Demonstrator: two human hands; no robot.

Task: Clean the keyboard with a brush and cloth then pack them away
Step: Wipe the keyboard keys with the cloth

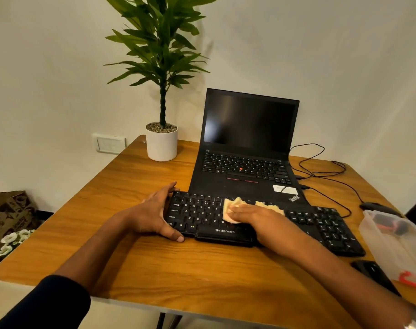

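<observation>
A black Zebronics keyboard (pixel 316 224) lies across the wooden table (pixel 154 257) in front of an open laptop. My left hand (pixel 154 214) grips the keyboard's left end, thumb at its front edge and fingers at its back edge. My right hand (pixel 256 218) presses a pale yellow cloth (pixel 233 205) flat onto the middle keys; part of the cloth shows past my fingers and wrist. A clear plastic box (pixel 392 241) at the right edge holds dark and orange items, blurred. I cannot make out a brush.
The black laptop (pixel 247 148) stands open behind the keyboard, screen dark. A potted plant in a white pot (pixel 161 144) sits at the back left. Cables (pixel 321 172) run to a mouse (pixel 375 206) at the right. A dark flat object (pixel 373 274) lies near the box.
</observation>
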